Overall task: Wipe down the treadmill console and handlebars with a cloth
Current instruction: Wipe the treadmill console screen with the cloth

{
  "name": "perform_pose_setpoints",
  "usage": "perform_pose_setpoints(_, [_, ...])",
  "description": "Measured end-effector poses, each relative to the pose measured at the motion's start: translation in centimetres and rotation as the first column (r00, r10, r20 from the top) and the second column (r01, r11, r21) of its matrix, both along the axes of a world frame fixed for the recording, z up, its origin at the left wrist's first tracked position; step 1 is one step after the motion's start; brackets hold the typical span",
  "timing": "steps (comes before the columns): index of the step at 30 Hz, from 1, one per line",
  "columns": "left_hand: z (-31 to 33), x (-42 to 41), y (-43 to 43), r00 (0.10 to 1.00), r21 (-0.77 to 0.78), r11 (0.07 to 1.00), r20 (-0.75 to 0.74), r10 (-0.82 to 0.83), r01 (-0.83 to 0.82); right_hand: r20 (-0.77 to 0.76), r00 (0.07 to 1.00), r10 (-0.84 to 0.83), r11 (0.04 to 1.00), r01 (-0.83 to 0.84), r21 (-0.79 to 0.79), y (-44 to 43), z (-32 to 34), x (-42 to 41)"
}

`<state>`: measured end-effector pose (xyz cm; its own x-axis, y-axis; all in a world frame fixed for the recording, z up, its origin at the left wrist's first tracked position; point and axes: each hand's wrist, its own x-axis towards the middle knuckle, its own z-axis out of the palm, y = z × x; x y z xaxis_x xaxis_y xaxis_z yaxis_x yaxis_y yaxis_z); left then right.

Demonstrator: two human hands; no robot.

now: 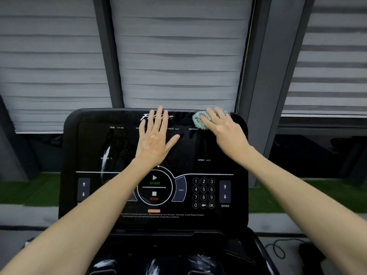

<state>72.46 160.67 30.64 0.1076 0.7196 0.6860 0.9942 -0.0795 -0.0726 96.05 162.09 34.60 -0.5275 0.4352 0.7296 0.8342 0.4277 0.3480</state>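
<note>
The black treadmill console (93, 143) fills the middle of the head view, with a start/stop dial, a number keypad and arrow buttons along its lower half. My left hand (155, 139) lies flat on the upper middle of the screen, fingers spread, holding nothing. My right hand (224, 128) presses a light green knobbly cloth (199, 119) against the console's top right corner, fingers laid over the cloth. Most of the cloth is hidden under that hand. No handlebars show clearly.
Grey window blinds (178, 56) and dark frame posts (264, 86) stand right behind the console. Green turf (29, 193) lies beyond on both sides. A glossy black tray (158, 261) sits below the console. A black cable (278, 251) curls on the floor at lower right.
</note>
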Motion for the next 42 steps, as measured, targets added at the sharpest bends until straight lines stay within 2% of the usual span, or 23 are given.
perform_pose_setpoints(4, [-0.2, 0.1, 0.1, 1.000, 0.008, 1.000, 0.003, -0.001, 0.001, -0.005, 0.999, 0.050, 0.996, -0.050, -0.072, -1.8, -4.7, 0.1])
perform_pose_setpoints(9, [-0.4, 0.1, 0.3, 0.999, 0.035, 0.999, 0.019, -0.027, 0.027, 0.072, 0.977, 0.200, 0.971, -0.187, -0.150, -7.9, -15.1, 1.8])
perform_pose_setpoints(11, [-0.4, 0.2, 0.3, 0.999, 0.034, 0.999, 0.021, -0.029, 0.028, 0.196, 0.947, 0.253, 0.949, -0.203, -0.240, -10.0, -18.3, 2.9])
perform_pose_setpoints(13, [-0.4, 0.3, 0.2, 1.000, 0.033, 0.999, 0.013, -0.014, 0.014, 0.223, 0.929, 0.295, 0.907, -0.198, -0.372, -10.4, -19.7, 3.9])
perform_pose_setpoints(15, [-0.4, 0.3, 0.2, 1.000, 0.038, 0.999, -0.002, 0.004, -0.004, 0.227, 0.915, 0.334, 0.897, -0.235, -0.373, -9.7, -18.9, 4.2])
perform_pose_setpoints(17, [-0.5, 0.3, 0.3, 1.000, 0.036, 0.999, -0.005, 0.013, -0.013, 0.243, 0.903, 0.353, 0.916, -0.281, -0.288, -8.5, -16.6, 3.9])
perform_pose_setpoints(20, [-0.5, 0.3, 0.3, 1.000, 0.036, 0.999, -0.003, 0.011, -0.011, 0.160, 0.933, 0.324, 0.943, -0.303, -0.141, -5.6, -11.0, 3.0])
perform_pose_setpoints(23, [-0.4, 0.2, 0.3, 1.000, 0.034, 0.999, -0.009, 0.002, -0.002, 0.087, 0.977, 0.196, 0.980, -0.199, 0.023, -2.2, -4.6, 1.7])
perform_pose_setpoints(26, [-0.5, 0.2, 0.4, 1.000, 0.035, 0.999, -0.011, 0.004, -0.003, -0.041, 0.995, 0.091, 0.996, -0.090, 0.010, 0.1, -0.2, -0.1])
perform_pose_setpoints(28, [-0.5, 0.2, 0.4, 1.000, 0.042, 0.999, -0.014, 0.001, 0.000, -0.089, 0.994, 0.063, 0.998, -0.064, -0.011, 0.7, 0.0, -1.0])
perform_pose_setpoints(34, [-0.7, 0.2, 0.7, 1.000, 0.060, 0.998, -0.013, -0.005, 0.006, -0.071, 0.986, 0.153, 0.986, -0.157, -0.049, -3.4, -9.0, -1.2])
perform_pose_setpoints(39, [-0.9, 0.3, 0.7, 1.000, 0.066, 0.998, 0.000, -0.015, 0.015, -0.026, 0.969, 0.245, 0.940, -0.244, -0.239, -9.8, -18.7, 0.0])
perform_pose_setpoints(42, [-0.9, 0.1, 0.9, 0.999, 0.070, 0.997, 0.005, -0.034, 0.033, -0.022, 0.950, 0.311, 0.884, -0.298, -0.359, -11.3, -21.1, 1.0])
